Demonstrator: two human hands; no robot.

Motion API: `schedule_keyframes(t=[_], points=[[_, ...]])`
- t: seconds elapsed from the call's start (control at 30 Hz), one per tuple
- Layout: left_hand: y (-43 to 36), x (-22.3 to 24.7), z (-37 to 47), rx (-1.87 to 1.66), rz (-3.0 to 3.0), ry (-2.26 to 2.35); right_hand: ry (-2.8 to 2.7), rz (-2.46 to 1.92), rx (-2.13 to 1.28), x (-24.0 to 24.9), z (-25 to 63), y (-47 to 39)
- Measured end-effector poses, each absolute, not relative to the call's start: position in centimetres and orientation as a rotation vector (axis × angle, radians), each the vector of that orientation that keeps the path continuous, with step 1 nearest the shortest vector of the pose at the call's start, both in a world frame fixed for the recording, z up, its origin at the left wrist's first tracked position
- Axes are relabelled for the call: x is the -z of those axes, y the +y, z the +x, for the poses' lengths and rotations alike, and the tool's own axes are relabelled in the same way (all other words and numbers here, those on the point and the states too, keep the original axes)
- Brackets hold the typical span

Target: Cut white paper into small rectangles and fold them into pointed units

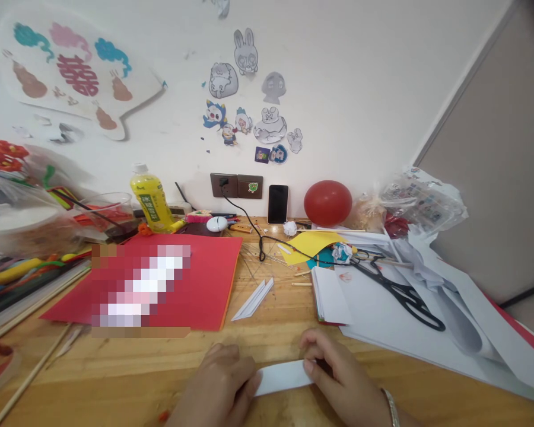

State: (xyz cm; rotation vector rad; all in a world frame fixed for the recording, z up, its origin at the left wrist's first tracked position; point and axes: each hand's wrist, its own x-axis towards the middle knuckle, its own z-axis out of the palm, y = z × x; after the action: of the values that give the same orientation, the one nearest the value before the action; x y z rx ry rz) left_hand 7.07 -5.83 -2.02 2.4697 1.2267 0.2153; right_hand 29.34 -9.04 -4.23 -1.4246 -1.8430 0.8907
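A narrow folded strip of white paper (283, 378) lies between my two hands, low over the front of the wooden table. My left hand (225, 379) is closed on its left end, the thumb against the paper and the fingers curled. At the right end, my right hand (336, 376) pinches the strip between thumb and fingers; a bracelet circles that wrist. Straight ahead on the wood rests a folded white paper piece (253, 299) with two pointed ends. The undersides of the strip and some fingertips are hidden.
Left lie red paper sheets (209, 279), with a yellow drink bottle (152, 198) behind. To the right are a small paper stack (331, 296), black scissors (400, 293) and large white sheets (382, 332). A phone (278, 204) and red balloon (328, 203) stand by the wall.
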Motion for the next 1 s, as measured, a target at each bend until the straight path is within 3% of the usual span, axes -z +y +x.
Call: schedule_keyframes(t=[0.23,0.63,1.0], points=[[-5.99,2.46,7.10,-0.295,2.605,1.204,-1.977,-1.404,-0.682,4.37,29.28,-9.58],[-6.06,2.73,7.11,-0.290,2.677,1.193,-1.913,-1.491,-0.799,4.59,29.37,-9.31],[-6.06,2.63,7.12,-0.225,2.780,1.112,-2.093,-1.460,-0.578,4.34,29.03,-9.40]])
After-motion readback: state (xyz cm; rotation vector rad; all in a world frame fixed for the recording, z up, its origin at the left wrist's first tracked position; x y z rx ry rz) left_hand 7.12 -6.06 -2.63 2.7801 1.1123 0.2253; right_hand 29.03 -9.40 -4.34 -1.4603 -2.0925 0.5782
